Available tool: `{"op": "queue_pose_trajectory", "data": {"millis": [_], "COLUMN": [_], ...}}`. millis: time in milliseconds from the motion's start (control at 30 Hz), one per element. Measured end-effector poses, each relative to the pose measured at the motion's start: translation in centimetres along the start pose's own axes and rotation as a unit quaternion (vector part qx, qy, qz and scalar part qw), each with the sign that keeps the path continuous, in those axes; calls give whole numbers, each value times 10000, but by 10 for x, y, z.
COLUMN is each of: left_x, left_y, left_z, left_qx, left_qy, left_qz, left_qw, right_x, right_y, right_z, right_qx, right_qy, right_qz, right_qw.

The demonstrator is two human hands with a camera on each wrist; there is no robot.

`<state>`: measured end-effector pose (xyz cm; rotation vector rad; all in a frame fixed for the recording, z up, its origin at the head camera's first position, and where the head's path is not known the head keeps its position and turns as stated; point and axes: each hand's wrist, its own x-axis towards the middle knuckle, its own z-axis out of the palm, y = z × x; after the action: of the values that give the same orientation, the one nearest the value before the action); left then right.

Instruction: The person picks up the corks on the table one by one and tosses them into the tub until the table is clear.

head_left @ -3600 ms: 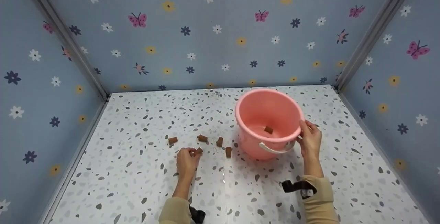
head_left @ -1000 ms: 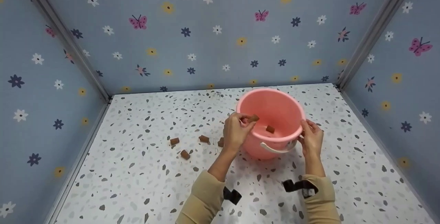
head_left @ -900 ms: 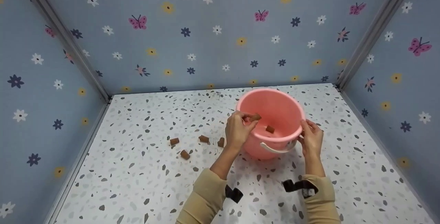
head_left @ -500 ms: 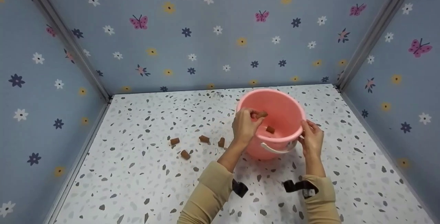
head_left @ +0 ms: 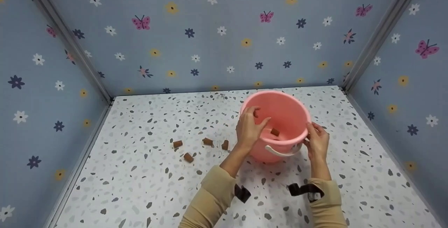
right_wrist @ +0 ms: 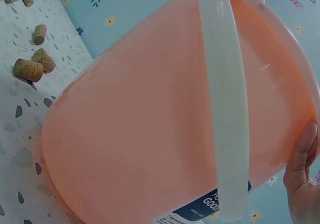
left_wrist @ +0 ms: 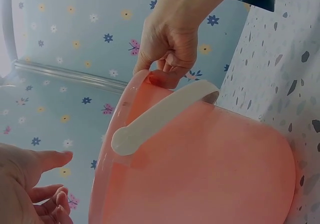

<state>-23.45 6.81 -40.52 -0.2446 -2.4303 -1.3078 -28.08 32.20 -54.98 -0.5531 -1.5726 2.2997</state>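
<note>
A pink bucket (head_left: 259, 152) with a white handle (head_left: 279, 152) stands on the speckled table. My right hand (head_left: 317, 140) grips its right rim, thumb on one side and fingers on the other; the left wrist view shows this grip too. Over the bucket's left rim reaches my left hand (head_left: 247, 130), thumb and fingers parted, holding nothing. Its parted fingers appear again beside the rim in the left wrist view. One brown cork (head_left: 275, 132) lies on the bucket floor. Below it, a sliver of another brown thing shows, mostly hidden by the near rim.
Several loose corks lie left of the bucket, among them a leftmost cork (head_left: 177, 144) and a nearer cork (head_left: 188, 157). Flower-patterned walls (head_left: 224, 46) close in the table at the back and sides.
My left hand brought a cork over the bucket and has let it go, its thumb and fingers now spread. My right hand has kept its grip on the rim.
</note>
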Motion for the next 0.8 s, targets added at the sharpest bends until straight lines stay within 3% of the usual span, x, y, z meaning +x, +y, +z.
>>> {"op": "queue_pose_trajectory", "data": {"millis": [200,300,567,633,800], "left_x": [-1,-1,-6,-7,-10], "left_y": [-3,-4,-13,-17,-27], "left_z": [-5,-8,-19,-22,-30], "left_qx": [-158,-212,-336,-367,-459], "left_qy": [97,163,278,234,168], "left_qz": [132,112,181,245,410], "left_qw": [9997,9996,9989,9988,9980], "right_x": [-77,-93,-89,-73,-71], "right_y": [-60,-74,-70,-56,-54], "right_z": [44,53,51,41,41], "right_qx": [-339,-366,-417,-83,-34], "right_qy": [223,300,360,117,20], "right_qz": [-24,86,30,-89,-149], "right_qw": [9992,9988,9985,9999,9999]}}
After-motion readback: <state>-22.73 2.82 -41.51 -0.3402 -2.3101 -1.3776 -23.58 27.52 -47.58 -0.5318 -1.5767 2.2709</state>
